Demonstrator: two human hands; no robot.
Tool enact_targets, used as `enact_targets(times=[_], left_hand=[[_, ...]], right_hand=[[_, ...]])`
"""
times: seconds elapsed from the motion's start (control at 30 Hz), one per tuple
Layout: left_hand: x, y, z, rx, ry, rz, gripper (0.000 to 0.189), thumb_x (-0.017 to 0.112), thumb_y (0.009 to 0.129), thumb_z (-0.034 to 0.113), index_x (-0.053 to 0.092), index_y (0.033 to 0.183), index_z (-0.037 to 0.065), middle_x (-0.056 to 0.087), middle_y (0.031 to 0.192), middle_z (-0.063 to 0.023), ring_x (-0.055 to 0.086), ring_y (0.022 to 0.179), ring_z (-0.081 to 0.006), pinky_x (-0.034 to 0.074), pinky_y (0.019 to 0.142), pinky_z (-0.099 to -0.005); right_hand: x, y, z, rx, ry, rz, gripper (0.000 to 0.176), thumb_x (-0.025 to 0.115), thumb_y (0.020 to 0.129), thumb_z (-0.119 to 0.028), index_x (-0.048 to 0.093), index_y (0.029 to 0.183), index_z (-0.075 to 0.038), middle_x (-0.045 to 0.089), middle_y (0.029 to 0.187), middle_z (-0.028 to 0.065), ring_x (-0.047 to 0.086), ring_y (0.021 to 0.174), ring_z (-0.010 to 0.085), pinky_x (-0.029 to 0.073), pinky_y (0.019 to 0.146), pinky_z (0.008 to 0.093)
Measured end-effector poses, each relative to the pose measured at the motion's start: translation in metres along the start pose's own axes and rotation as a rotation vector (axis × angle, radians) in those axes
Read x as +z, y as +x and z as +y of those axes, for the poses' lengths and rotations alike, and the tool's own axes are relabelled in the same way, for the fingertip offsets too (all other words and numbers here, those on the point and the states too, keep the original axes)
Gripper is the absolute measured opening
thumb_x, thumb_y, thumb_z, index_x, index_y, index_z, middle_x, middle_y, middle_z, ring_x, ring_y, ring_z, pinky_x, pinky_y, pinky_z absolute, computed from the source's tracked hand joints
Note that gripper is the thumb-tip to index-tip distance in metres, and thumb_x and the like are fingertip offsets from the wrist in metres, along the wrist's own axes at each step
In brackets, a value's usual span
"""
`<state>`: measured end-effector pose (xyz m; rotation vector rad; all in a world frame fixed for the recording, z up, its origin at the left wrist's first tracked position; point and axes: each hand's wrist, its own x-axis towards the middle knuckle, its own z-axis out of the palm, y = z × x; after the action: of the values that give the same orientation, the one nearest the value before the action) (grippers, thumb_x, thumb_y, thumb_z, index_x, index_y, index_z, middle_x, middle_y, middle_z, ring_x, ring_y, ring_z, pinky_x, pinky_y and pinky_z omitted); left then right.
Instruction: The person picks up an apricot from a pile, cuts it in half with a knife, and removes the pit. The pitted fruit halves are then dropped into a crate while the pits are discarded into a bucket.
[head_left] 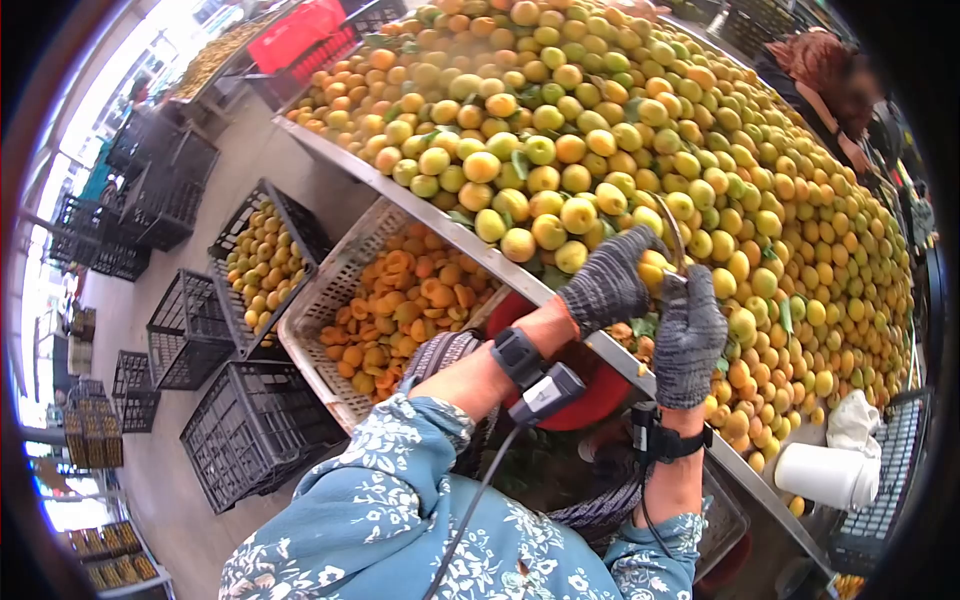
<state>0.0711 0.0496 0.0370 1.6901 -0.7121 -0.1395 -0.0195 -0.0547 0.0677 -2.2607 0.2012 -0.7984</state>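
Observation:
My left hand (612, 280), in a dark grey knit glove, is closed around a yellow apricot (653, 272) just past the table's metal edge. Beside it, my right hand (690, 335), gloved alike, grips a small curved knife (675, 232). The hooked blade points up and away, close to the held apricot. A large heap of yellow-green and orange apricots (545, 150) covers the table beyond both hands. Down to the left, a white plastic crate (300, 325) contains split orange apricot halves (405, 300). Part of the held fruit is hidden by my fingers.
A red tub (590, 395) is partly hidden beneath my forearms. Black crates (255, 430) stand on the left floor, one with whole apricots (265, 265). A white cup (815, 475) lies at the table's right edge. Another person (815, 75) is across the heap.

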Motion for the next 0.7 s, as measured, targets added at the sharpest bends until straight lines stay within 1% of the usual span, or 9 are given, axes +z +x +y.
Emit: enact_targets(times=[0.07, 0.1, 0.3, 0.37, 0.5, 0.57, 0.6, 0.63, 0.7], left_hand=[[-0.003, -0.002, 0.002, 0.035, 0.125, 0.008, 0.031, 0.072, 0.073, 0.008, 0.054, 0.099, 0.004, 0.064, 0.083, -0.0125, 0.064, 0.077, -0.024, 0.051, 0.069, -0.0361], [-0.003, -0.002, 0.003, -0.008, 0.127, -0.01, 0.03, 0.072, 0.074, 0.008, 0.054, 0.098, 0.005, 0.064, 0.082, -0.0125, 0.064, 0.077, -0.0255, 0.051, 0.068, -0.0362], [0.0, -0.006, -0.004, 0.046, 0.233, 0.04, 0.025, 0.067, 0.076, 0.0, 0.055, 0.097, 0.005, 0.063, 0.082, -0.0147, 0.064, 0.078, -0.0301, 0.05, 0.066, -0.0368], [0.002, -0.006, -0.007, 0.061, 0.345, 0.064, 0.026, 0.065, 0.074, -0.004, 0.055, 0.097, 0.005, 0.063, 0.082, -0.0162, 0.064, 0.079, -0.0331, 0.05, 0.066, -0.0385], [0.001, -0.005, -0.009, 0.064, 0.37, 0.064, 0.028, 0.066, 0.072, -0.004, 0.055, 0.096, 0.005, 0.063, 0.084, -0.0172, 0.064, 0.08, -0.0345, 0.05, 0.067, -0.0397], [0.001, -0.003, -0.01, 0.073, 0.292, 0.048, 0.03, 0.068, 0.071, -0.002, 0.056, 0.097, 0.005, 0.064, 0.086, -0.018, 0.064, 0.081, -0.0352, 0.051, 0.068, -0.0401], [0.003, 0.001, -0.014, 0.117, 0.208, 0.083, 0.036, 0.074, 0.067, 0.004, 0.056, 0.099, 0.005, 0.064, 0.084, -0.0157, 0.065, 0.078, -0.031, 0.051, 0.069, -0.0381], [0.005, 0.006, -0.016, 0.033, -0.007, 0.033, 0.046, 0.081, 0.062, 0.009, 0.057, 0.102, 0.005, 0.063, 0.087, -0.0103, 0.063, 0.081, -0.0222, 0.051, 0.073, -0.0348], [0.003, 0.011, -0.017, 0.103, -0.12, 0.015, 0.055, 0.086, 0.058, 0.012, 0.057, 0.105, 0.005, 0.061, 0.095, -0.0057, 0.058, 0.089, -0.0152, 0.05, 0.08, -0.0314]], right_hand=[[0.006, -0.004, 0.009, -0.02, 0.049, 0.046, 0.023, 0.062, 0.091, -0.013, 0.063, 0.107, 0.004, 0.064, 0.074, 0.02, 0.061, 0.06, 0.0294, 0.047, 0.057, 0.0382], [0.006, -0.005, 0.005, 0.073, 0.076, 0.002, 0.022, 0.062, 0.091, -0.013, 0.063, 0.105, 0.004, 0.064, 0.075, 0.0203, 0.06, 0.061, 0.0276, 0.047, 0.058, 0.0369], [0.019, -0.009, 0.01, 0.188, 0.252, 0.012, 0.015, 0.059, 0.093, -0.012, 0.061, 0.1, 0.002, 0.059, 0.068, 0.0075, 0.056, 0.063, 0.017, 0.044, 0.057, 0.0307], [0.022, -0.007, 0.016, 0.452, 0.529, -0.021, 0.015, 0.06, 0.094, -0.019, 0.06, 0.091, -0.004, 0.053, 0.065, -0.0006, 0.051, 0.059, 0.0073, 0.039, 0.051, 0.0235], [0.003, 0.002, 0.012, 0.68, 0.774, -0.211, 0.022, 0.056, 0.096, -0.03, 0.062, 0.093, -0.009, 0.054, 0.066, -0.0009, 0.047, 0.055, 0.0057, 0.039, 0.05, 0.0204], [-0.01, 0.005, 0.008, 1.082, 1.054, -0.336, 0.027, 0.054, 0.096, -0.039, 0.06, 0.088, -0.014, 0.049, 0.056, -0.0043, 0.041, 0.039, 0.0064, 0.033, 0.036, 0.0189], [-0.006, 0.004, 0.013, 1.098, 1.17, -0.268, 0.032, 0.052, 0.096, -0.045, 0.058, 0.087, -0.015, 0.044, 0.049, -0.0062, 0.033, 0.028, 0.0076, 0.024, 0.028, 0.0194], [-0.008, 0.004, 0.021, 1.094, 1.357, -0.348, 0.035, 0.049, 0.097, -0.047, 0.057, 0.09, -0.014, 0.042, 0.049, -0.0053, 0.033, 0.029, 0.0075, 0.025, 0.029, 0.0204], [-0.016, 0.005, 0.021, 0.846, 1.57, -0.452, 0.033, 0.052, 0.096, -0.046, 0.059, 0.091, -0.014, 0.05, 0.053, -0.0008, 0.038, 0.032, 0.0092, 0.028, 0.029, 0.0225]])
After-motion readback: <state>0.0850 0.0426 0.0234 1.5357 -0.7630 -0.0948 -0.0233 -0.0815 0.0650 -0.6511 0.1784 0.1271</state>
